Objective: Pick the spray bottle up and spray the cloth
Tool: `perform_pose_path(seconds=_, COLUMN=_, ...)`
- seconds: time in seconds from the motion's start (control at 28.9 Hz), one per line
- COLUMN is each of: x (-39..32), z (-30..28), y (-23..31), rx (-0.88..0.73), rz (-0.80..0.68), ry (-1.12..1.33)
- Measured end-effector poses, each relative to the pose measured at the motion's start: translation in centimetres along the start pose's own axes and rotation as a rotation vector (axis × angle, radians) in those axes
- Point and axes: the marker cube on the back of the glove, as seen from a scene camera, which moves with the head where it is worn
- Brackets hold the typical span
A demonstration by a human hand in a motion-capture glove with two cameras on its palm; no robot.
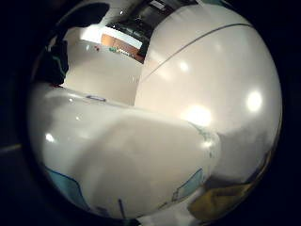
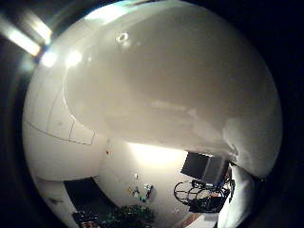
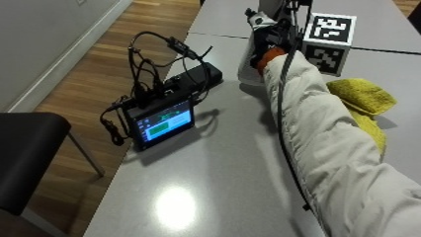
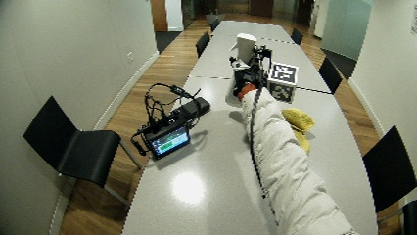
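Observation:
In the outside view a white spray bottle (image 3: 248,66) stands near the table's left edge, and my gloved right hand (image 3: 268,38) grips its top from above. Whether its base touches the table I cannot tell. The bottle (image 4: 232,94) shows the same way in the wide outside view, under the hand (image 4: 249,76). A yellow cloth (image 3: 361,96) lies crumpled on the table to the right of my sleeve, apart from the bottle. The bottle's white body (image 1: 127,160), with blue print, fills much of the little finger side palm view, with the cloth (image 1: 225,200) beyond it. It also fills the thumb side view (image 2: 180,85).
A black device with a lit screen and looped cables (image 3: 164,116) sits at the table's left edge, in front of the bottle. A white cylinder (image 4: 246,46) stands farther back. A black chair (image 3: 26,158) is on the floor to the left. The grey table (image 3: 217,187) runs long.

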Motion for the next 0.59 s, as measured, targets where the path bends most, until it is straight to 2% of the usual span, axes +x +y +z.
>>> perform_pose_path(seconds=0.28, x=1.1, z=1.4, y=0.5, rx=-0.049, rz=0.006, ry=0.018)
perform_pose_path(seconds=0.48, x=2.1, z=1.8, y=1.2, rx=-0.244, rz=0.085, ry=0.035)
perform_pose_path(seconds=0.59, x=1.7, z=2.6, y=1.3, rx=-0.338, rz=0.069, ry=-0.032)
